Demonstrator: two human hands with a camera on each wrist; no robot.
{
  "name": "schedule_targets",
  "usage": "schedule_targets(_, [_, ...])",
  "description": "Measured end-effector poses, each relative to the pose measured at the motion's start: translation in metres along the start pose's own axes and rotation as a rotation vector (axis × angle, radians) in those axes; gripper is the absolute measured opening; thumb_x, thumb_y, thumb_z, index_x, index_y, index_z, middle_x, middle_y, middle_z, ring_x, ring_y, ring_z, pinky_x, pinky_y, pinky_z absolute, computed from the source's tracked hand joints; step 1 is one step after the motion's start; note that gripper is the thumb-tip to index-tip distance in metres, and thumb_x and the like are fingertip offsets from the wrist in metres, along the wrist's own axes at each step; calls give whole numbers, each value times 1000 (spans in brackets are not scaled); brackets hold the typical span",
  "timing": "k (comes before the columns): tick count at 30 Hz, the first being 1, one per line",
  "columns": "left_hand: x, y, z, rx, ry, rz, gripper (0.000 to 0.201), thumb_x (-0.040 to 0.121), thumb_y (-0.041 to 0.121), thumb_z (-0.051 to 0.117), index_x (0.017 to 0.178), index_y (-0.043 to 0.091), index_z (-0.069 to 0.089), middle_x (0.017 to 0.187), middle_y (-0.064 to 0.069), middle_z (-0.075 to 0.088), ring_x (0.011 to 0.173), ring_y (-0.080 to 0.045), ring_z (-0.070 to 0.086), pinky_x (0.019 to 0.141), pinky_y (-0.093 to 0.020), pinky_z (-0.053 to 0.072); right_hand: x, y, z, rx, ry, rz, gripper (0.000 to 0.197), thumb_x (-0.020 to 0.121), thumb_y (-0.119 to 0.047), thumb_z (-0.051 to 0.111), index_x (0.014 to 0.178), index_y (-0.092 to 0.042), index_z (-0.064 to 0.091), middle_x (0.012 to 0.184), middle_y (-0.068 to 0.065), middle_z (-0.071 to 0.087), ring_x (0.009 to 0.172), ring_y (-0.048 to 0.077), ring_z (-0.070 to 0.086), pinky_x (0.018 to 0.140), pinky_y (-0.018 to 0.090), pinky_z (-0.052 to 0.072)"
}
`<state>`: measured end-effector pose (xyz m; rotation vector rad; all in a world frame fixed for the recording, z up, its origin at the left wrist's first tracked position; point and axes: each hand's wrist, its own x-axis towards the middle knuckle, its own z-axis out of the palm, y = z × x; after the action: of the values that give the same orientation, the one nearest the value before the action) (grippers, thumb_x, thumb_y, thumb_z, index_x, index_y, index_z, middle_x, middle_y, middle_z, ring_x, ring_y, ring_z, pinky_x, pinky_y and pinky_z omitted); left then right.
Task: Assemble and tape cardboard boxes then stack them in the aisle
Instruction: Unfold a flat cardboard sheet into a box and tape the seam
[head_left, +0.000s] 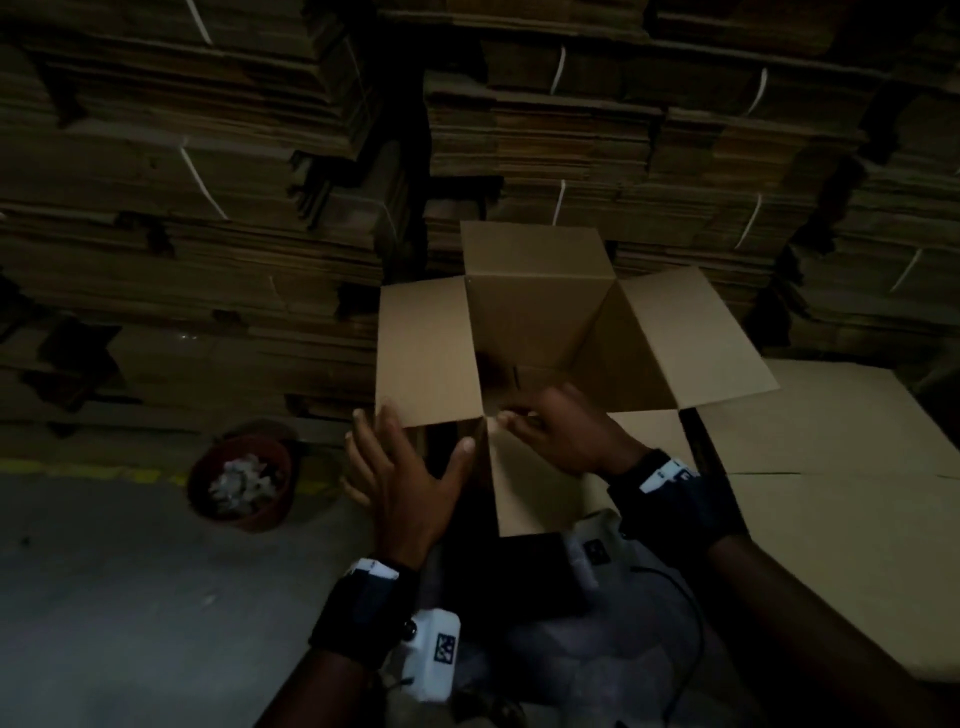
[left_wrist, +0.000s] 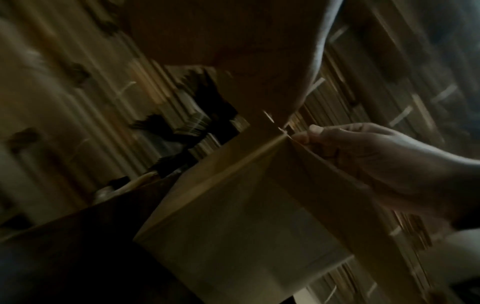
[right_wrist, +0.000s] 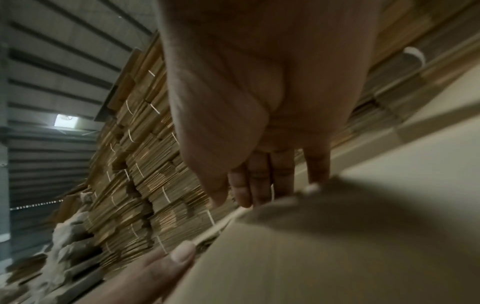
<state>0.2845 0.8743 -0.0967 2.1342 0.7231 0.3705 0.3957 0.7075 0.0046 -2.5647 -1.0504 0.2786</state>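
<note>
Head view, from the left of the frame: a smooth grey concrete floor (head_left: 130, 597) lies bare toward the lower left corner, edged by a worn yellow line, and a round reddish tub (head_left: 240, 484) of crumpled pale scraps sits at the foot of the stacked flat cardboard (head_left: 182, 208), whose ragged corrugated edges, bound in thin white straps, fill the whole upper half. At centre stands the cardboard box (head_left: 540, 322), plain brown and matte, its mouth open upward with four flaps spread: one upright at the back, one out to each side, one hanging toward the person. The left hand (head_left: 400, 478) lies against the near left corner of the box, fingers straight and spread, thumb along the edge under the left flap. The right hand (head_left: 558, 431) reaches over the near rim at the flap corner with fingers curled on the cardboard edge. To the right, a broad flat cardboard sheet (head_left: 841, 493) lies just beside the box, closing off that side. Both wrists wear dark bands with white camera units. The left wrist view, blurred, shows what the head view hides: the right hand (left_wrist: 384, 164) pinching the box corner (left_wrist: 283, 135) where the flaps meet. The right wrist view adds a corrugated metal wall (right_wrist: 52, 82) with a lit lamp in its upper left, the left thumb's (right_wrist: 182, 255) pale nail on the box wall, and the right fingers (right_wrist: 257, 179) hooked over the flap edge.
</note>
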Motion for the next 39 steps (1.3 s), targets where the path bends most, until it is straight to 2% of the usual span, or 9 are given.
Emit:
schedule_targets(6, [-14,1,1,-212,-126,-217,122,73,82,47,160,15,-7,168,-13,1,154,-31,4,121,-55,6,8,-9,15,124,-21,13,28,101,-34,59,125,-22,67,115,-3,73,101,10,67,79,30,51])
schedule_targets(11, [8,19,22,-170,-368,-92,90,84,83,39,130,7,51,136,-21,55,128,-35,50,107,-48,41,7,1,4,192,91,60,28,98,-16,64,124,-11,71,116,1,74,99,5,66,76,7,45])
schedule_targets(16, [22,14,36,-143,-474,7,94,75,96,26,104,15,65,104,-16,69,101,-33,66,87,-42,53,7,2,9,247,5,52,23,101,-32,60,100,-17,78,95,-8,77,88,3,69,80,31,55])
schedule_targets(20, [27,-3,45,-199,-506,45,72,90,76,44,141,26,51,131,-6,61,118,-27,58,94,-31,45,3,6,14,238,46,49,22,100,-31,62,95,-15,77,86,3,76,83,18,70,75,39,54])
schedule_targets(25, [31,-20,59,-64,-619,50,88,83,83,40,147,23,46,146,-10,51,129,-29,51,104,-33,39,-4,13,6,232,98,15,34,99,-36,58,99,-7,76,94,11,76,89,24,71,76,42,55])
schedule_targets(30, [46,-16,57,-107,-523,178,111,71,87,52,159,30,17,165,-2,23,149,-25,27,119,-44,30,-24,10,-41,330,185,-35,26,103,-27,59,117,-13,76,104,-6,77,90,0,70,75,24,54])
schedule_targets(34, [79,-27,40,-7,-487,299,120,66,94,53,160,35,6,168,1,12,154,-24,13,121,-52,24,-50,8,-87,338,230,-48,23,106,-18,54,94,-28,70,70,-23,68,63,-4,61,58,13,41])
schedule_targets(37, [101,-22,16,66,-397,306,121,63,96,46,160,36,7,167,-1,14,154,-27,10,122,-53,16,-65,28,-106,323,284,-49,31,106,-27,51,102,-5,73,83,4,71,71,5,63,62,26,47])
schedule_targets(39, [111,-18,4,14,-354,256,120,60,96,52,159,40,13,164,0,20,151,-28,18,120,-54,20,-74,45,-111,356,295,-12,28,107,-19,49,114,-4,72,100,6,74,90,7,69,76,26,52])
